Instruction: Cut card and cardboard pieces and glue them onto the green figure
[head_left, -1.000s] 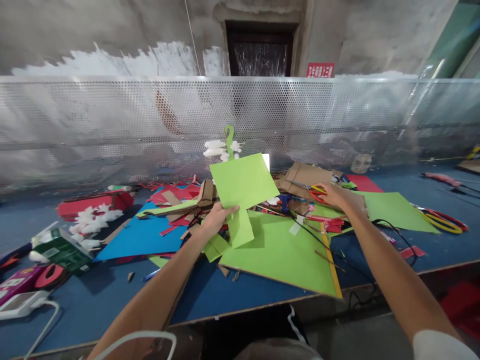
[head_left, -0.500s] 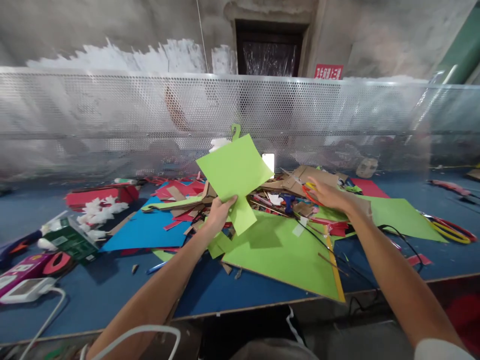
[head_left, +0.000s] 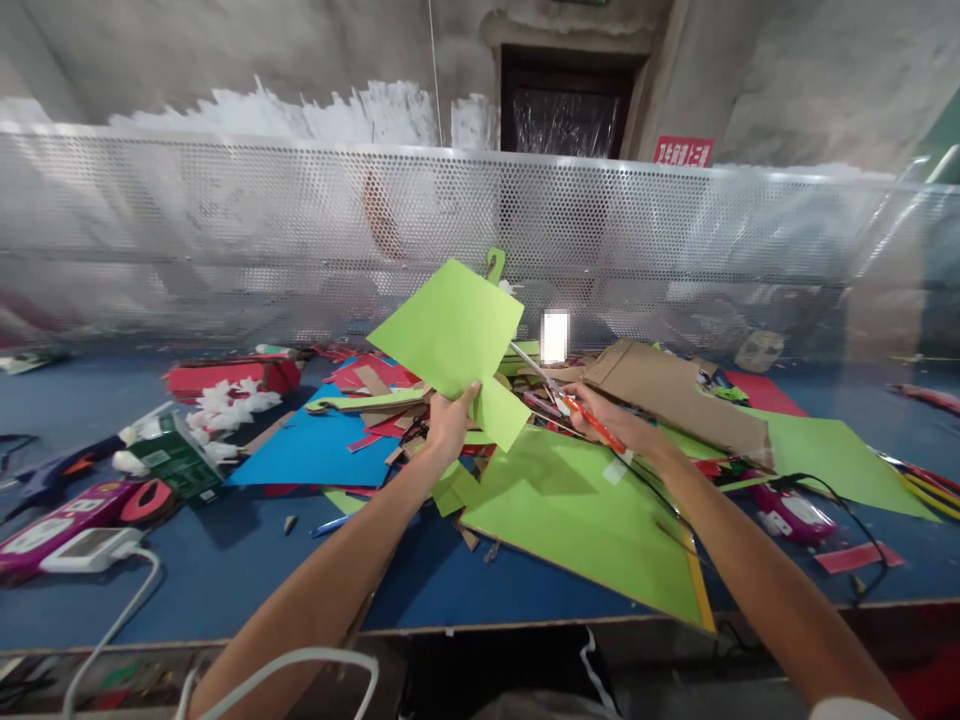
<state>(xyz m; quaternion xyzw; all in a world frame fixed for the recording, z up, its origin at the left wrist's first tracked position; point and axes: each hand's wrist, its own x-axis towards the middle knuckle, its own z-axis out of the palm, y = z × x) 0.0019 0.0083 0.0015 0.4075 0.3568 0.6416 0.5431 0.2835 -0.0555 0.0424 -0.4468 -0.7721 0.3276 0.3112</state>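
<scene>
In the head view my left hand [head_left: 450, 422] pinches a light green paper cutout [head_left: 454, 330] at its narrow waist, holding it up above the table. The cutout has a broad diamond-like part on top and a smaller flap below my thumb. My right hand [head_left: 600, 415] is closed round the orange handles of a pair of scissors [head_left: 574, 402]. The scissor blades point up and left, their tip close to the cutout's right edge; whether they touch it I cannot tell. Under my hands lies a large green sheet [head_left: 577, 530] with a yellow edge strip.
Paper and cardboard scraps heap around a blue sheet [head_left: 300, 450] and a brown cardboard piece [head_left: 682, 400]. At left are a green box [head_left: 176, 458], a purple power strip [head_left: 75, 520] and a white charger [head_left: 94, 548] with cable. A perforated metal screen [head_left: 300, 240] stands behind.
My right hand has moved left and closer, bringing the scissors out of the scrap pile toward the cutout. My left hand has turned the cutout slightly. The camera view has shifted a little.
</scene>
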